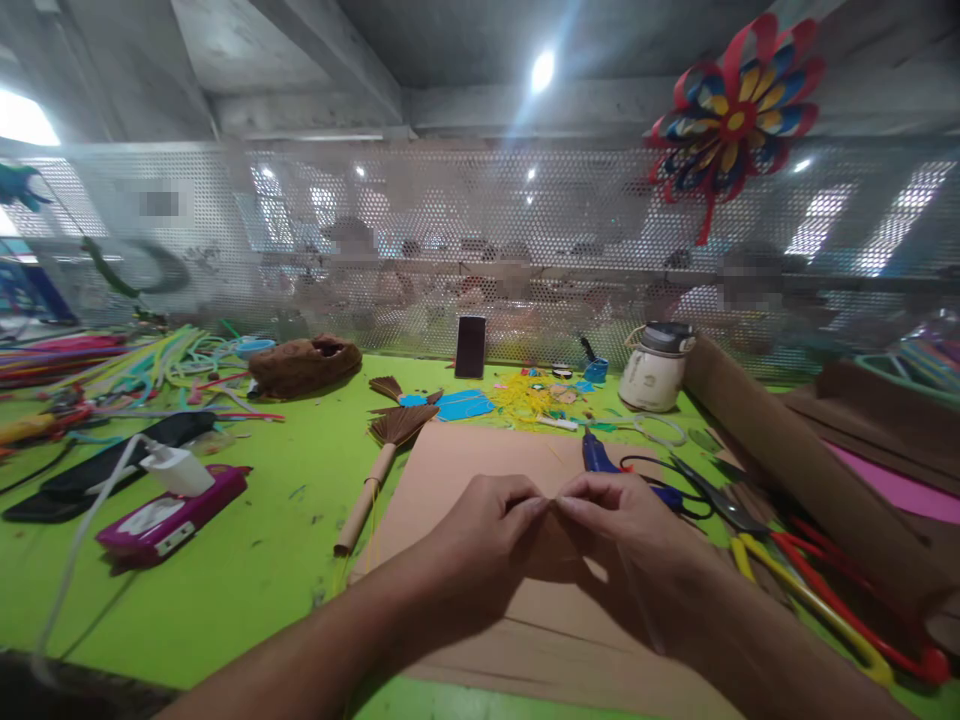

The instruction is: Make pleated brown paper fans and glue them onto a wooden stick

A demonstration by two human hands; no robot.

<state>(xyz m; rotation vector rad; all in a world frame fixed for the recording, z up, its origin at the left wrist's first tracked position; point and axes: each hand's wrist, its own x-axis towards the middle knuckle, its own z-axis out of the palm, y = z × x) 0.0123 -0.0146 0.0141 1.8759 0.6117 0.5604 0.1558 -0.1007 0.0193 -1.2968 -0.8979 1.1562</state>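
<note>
My left hand (491,525) and my right hand (622,510) meet over a tan cardboard sheet (465,460). Thumb and forefinger of each are pinched together, tips almost touching. Between the tips is a tiny dark brown bit, too small to name. A thin, pale translucent strip (641,605) hangs below my right hand; whether it is held I cannot tell. Just beyond that hand lies a blue glue gun (598,455). Left of the sheet rests a small broom-like piece (386,450) of pleated brown paper with a rolled handle.
Large scissors (731,505) with red and yellow handles lie right, beside a long cardboard strip (787,440). A white jar (654,370), a phone (471,347) and yellow shreds (525,400) are farther back. Leftward are a purple power strip (172,515) and a brown pouch (304,367).
</note>
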